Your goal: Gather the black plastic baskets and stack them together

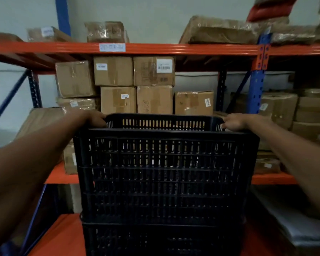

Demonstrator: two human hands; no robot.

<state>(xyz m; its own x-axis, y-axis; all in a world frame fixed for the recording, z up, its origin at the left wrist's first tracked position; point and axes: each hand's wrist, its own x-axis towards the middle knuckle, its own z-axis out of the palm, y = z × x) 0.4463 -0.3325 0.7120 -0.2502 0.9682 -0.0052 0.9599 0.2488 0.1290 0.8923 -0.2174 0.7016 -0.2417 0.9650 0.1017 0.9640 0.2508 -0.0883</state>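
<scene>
A tall black slotted plastic basket (164, 172) fills the middle of the head view, right in front of me. It sits on top of another black basket (161, 239), whose upper part shows at the bottom of the frame. My left hand (94, 119) grips the far left corner of the top basket's rim. My right hand (235, 122) grips the far right corner of the same rim. Both arms reach forward along the basket's sides. The inside of the top basket is mostly hidden by its near wall.
An orange and blue warehouse rack (155, 48) stands just behind the baskets, its shelves packed with taped cardboard boxes (118, 71). A lower orange shelf beam (272, 179) runs level with the basket's middle. Pale flat packages (294, 224) lie low on the right.
</scene>
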